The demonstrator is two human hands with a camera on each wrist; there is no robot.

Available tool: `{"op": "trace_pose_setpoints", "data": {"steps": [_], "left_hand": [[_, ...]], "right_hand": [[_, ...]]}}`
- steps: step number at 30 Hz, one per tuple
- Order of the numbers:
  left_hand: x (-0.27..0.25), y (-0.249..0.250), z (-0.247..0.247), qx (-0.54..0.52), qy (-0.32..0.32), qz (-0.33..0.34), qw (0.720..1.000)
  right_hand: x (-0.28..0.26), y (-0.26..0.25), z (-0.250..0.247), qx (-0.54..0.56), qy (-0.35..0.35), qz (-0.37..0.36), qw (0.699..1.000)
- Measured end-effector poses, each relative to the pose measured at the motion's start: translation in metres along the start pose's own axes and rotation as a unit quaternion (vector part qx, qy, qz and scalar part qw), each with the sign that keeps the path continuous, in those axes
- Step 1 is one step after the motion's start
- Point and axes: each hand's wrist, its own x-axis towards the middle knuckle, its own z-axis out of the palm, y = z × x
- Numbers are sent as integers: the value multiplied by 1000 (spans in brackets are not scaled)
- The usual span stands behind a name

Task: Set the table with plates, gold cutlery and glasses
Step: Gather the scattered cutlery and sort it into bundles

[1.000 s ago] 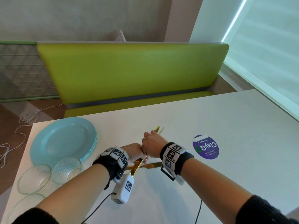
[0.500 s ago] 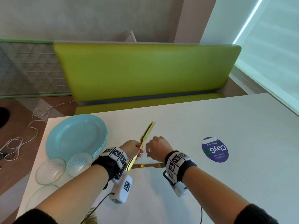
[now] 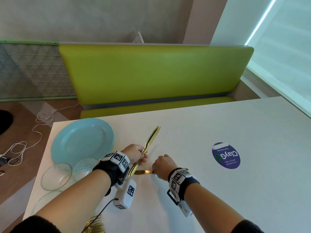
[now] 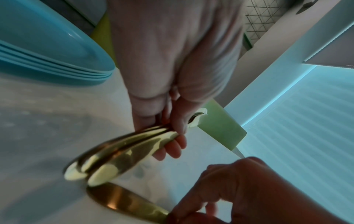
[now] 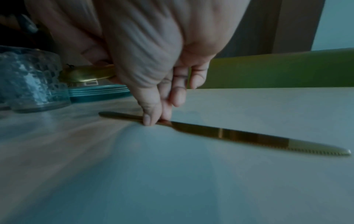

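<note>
My left hand (image 3: 136,153) grips a bundle of gold cutlery (image 3: 150,142) around its middle, the far ends pointing up and away over the table; the left wrist view shows the fingers (image 4: 173,145) curled round the handles (image 4: 118,153). A single gold knife (image 3: 143,172) lies flat on the white table (image 3: 218,190). My right hand (image 3: 161,165) reaches down and pinches the knife (image 5: 239,136) near its handle with thumb (image 5: 148,119) and fingers. A stack of light blue plates (image 3: 82,142) sits at the table's left, with clear glasses (image 3: 56,175) in front.
A purple round sticker (image 3: 226,155) lies on the table to the right. A green bench (image 3: 151,73) runs behind the far table edge. More gold cutlery (image 3: 96,226) shows at the near edge. White cables (image 3: 33,133) trail on the floor at left.
My right hand has let go of the bundle in the left hand and dropped to the knife on the table. The left hand keeps its hold on the bundle.
</note>
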Motion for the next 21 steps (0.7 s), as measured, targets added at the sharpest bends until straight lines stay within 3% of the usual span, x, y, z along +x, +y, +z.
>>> {"op": "trace_pose_setpoints", "data": {"steps": [5, 9, 12, 15, 18, 21], "left_hand": [[2, 4, 5, 0, -11, -2, 1000], [1, 6, 9, 17, -11, 1, 1000], [0, 8, 12, 45, -16, 0, 999], [-4, 14, 20, 67, -21, -5, 998], [-9, 17, 30, 95, -45, -13, 994], [-14, 19, 39, 153, -88, 3, 984]], "right_hand": [[-3, -3, -2, -79, 1, -44, 996], [-3, 5, 15, -58, 40, -17, 997], [-17, 15, 3, -61, 27, -42, 997], [-26, 25, -11, -67, 72, -28, 995], [-35, 34, -26, -87, 34, -46, 995], [-41, 37, -37, -110, 58, -58, 991]]}}
